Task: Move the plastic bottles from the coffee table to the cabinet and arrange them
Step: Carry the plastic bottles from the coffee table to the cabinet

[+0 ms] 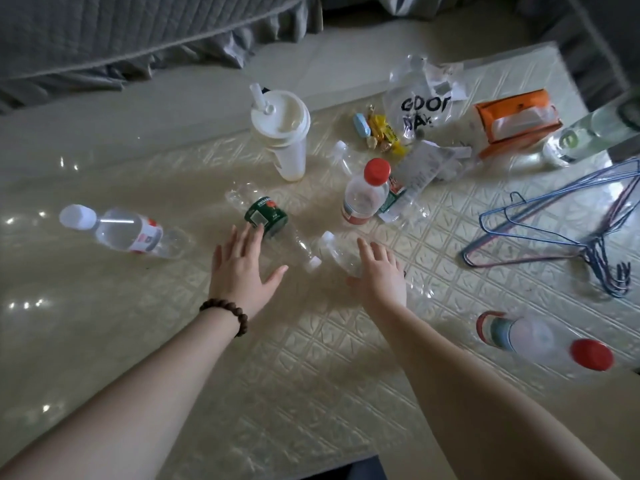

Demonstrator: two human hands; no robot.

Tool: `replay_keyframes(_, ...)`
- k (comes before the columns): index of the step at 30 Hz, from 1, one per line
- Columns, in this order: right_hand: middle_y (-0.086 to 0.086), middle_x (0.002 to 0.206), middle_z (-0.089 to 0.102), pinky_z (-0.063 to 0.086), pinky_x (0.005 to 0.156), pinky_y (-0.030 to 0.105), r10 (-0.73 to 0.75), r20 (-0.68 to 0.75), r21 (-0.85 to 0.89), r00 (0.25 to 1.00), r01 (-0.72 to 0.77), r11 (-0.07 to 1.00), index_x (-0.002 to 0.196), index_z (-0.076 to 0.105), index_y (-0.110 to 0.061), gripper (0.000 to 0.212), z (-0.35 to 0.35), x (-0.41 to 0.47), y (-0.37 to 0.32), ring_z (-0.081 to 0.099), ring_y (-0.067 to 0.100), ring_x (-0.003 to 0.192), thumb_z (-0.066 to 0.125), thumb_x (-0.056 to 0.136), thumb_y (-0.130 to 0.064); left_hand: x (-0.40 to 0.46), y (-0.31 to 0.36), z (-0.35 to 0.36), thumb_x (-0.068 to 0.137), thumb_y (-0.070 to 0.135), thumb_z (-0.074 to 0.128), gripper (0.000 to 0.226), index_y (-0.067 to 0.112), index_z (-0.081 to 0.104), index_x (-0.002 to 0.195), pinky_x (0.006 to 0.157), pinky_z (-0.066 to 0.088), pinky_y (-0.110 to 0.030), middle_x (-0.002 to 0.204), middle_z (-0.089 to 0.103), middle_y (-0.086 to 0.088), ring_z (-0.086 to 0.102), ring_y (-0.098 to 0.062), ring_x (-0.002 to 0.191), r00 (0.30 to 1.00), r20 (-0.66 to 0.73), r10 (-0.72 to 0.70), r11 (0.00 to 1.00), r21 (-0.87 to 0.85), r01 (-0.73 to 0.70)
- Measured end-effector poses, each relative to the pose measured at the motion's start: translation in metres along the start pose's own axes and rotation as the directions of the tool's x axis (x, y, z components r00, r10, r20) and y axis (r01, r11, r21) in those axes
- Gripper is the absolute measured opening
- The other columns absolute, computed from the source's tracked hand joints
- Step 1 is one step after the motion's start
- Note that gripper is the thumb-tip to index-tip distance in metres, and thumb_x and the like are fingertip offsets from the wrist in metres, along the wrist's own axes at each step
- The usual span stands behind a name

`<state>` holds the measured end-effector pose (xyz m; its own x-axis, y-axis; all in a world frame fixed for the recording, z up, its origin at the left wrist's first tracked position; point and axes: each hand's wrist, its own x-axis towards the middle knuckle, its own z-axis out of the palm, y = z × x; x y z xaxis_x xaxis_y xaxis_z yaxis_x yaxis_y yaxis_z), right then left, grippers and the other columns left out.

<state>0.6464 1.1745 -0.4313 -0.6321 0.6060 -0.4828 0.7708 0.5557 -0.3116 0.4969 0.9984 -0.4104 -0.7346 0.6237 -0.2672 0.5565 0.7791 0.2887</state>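
We find a glossy cream embossed coffee table (311, 393) beside a grey quilted sofa (104, 36). Our left hand (239, 271), fingers spread, hovers at the green-labelled bottle (266, 218); our right hand (381, 275) rests flat on a clear bottle (341, 256). Other bottles lie scattered, wire hangers (561, 233) nearby.

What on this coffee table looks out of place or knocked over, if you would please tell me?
Most bottles lie toppled: the white-capped bottle at the left, the green-label bottle by the left hand, and the red-capped bottle near the right edge. Only one red-capped bottle stands upright. Wire hangers lie tangled.
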Motion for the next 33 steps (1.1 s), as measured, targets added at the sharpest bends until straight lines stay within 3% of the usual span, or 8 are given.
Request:
replay_keyframes(6,0.001,0.143,0.040,0.034,0.108,0.039,0.014,-0.097,0.077,0.995,-0.007,0.997,0.146,0.025,-0.024,0.072,0.004,-0.002,0.006,0.037,0.025,0.130,0.063,0.086,-0.030,0.034,-0.001,-0.006,0.073,0.059,0.066,0.100,0.023,0.014,0.149,0.117,0.010,-0.047,0.158,0.009,-0.001,0.002,-0.022,0.146,0.989,0.016,0.148,0.988,0.050,-0.149)
replay_keyframes(12,-0.003,0.141,0.043,0.040,0.102,0.039,0.005,-0.168,0.177,0.986,0.025,0.984,0.144,0.030,-0.026,0.076,0.002,-0.018,0.007,0.041,0.023,0.126,0.070,0.080,-0.036,0.083,0.001,-0.005,0.066,0.055,0.074,0.112,0.031,0.004,0.149,0.116,-0.007,-0.045,0.159,-0.002,0.004,-0.010,-0.021,0.145,0.901,0.294,0.320,0.890,0.232,-0.392)
replay_keyframes(15,-0.004,0.139,0.043,0.042,0.101,0.039,0.026,-0.160,0.200,0.987,0.007,0.980,0.145,0.027,-0.028,0.076,0.005,-0.027,0.008,0.042,0.022,0.124,0.068,0.081,-0.039,0.090,-0.003,0.001,0.071,0.039,0.075,0.101,0.033,0.010,0.149,0.115,-0.011,-0.044,0.157,0.012,0.004,-0.002,-0.019,0.145,0.880,0.335,0.337,0.831,0.333,-0.445)
replay_keyframes(18,-0.004,0.139,0.043,0.042,0.100,0.038,0.045,-0.141,0.230,0.989,-0.012,0.973,0.146,0.025,-0.028,0.076,0.011,-0.035,0.008,0.044,0.021,0.123,0.067,0.083,-0.039,0.087,-0.007,0.006,0.073,0.030,0.073,0.085,0.033,0.026,0.144,0.115,-0.009,-0.043,0.150,0.028,0.007,0.007,-0.018,0.144,0.898,0.269,0.347,0.835,0.347,-0.427)
replay_keyframes(22,-0.005,0.140,0.042,0.042,0.102,0.039,0.061,-0.130,0.247,0.990,-0.028,0.969,0.146,0.025,-0.029,0.076,0.015,-0.046,0.008,0.044,0.020,0.124,0.065,0.083,-0.041,0.072,-0.014,0.013,0.068,0.038,0.077,0.078,0.028,0.042,0.137,0.115,-0.003,-0.045,0.143,0.039,0.001,0.022,-0.023,0.138,0.917,0.193,0.348,0.869,0.300,-0.393)
replay_keyframes(25,-0.005,0.141,0.042,0.043,0.100,0.038,0.081,-0.125,0.264,0.989,-0.045,0.963,0.145,0.026,-0.029,0.076,0.008,-0.055,0.003,0.044,0.019,0.124,0.066,0.082,-0.042,0.056,-0.017,0.009,0.066,0.048,0.076,0.080,0.024,0.043,0.135,0.115,0.008,-0.040,0.140,0.041,0.000,0.029,-0.022,0.133,0.936,0.178,0.303,0.902,0.262,-0.342)
replay_keyframes(29,-0.002,0.139,0.043,0.044,0.098,0.038,0.080,-0.137,0.276,0.987,-0.039,0.960,0.144,0.027,-0.025,0.074,-0.018,-0.072,-0.012,0.045,0.021,0.123,0.065,0.083,-0.043,0.020,-0.011,-0.016,0.063,0.049,0.079,0.079,0.024,0.047,0.130,0.108,0.026,-0.035,0.133,0.048,0.000,0.039,-0.022,0.125,0.987,0.067,0.145,0.989,-0.018,-0.144)
replay_keyframes(33,-0.001,0.137,0.044,0.047,0.091,0.038,0.078,-0.149,0.306,0.986,-0.029,0.952,0.142,0.028,-0.025,0.073,-0.053,-0.100,-0.035,0.048,0.022,0.118,0.065,0.082,-0.045,-0.032,0.008,-0.055,0.062,0.050,0.080,0.075,0.023,0.050,0.125,0.099,0.041,-0.037,0.123,0.053,0.001,0.046,-0.022,0.116,0.999,-0.020,0.026,0.973,-0.228,-0.030)
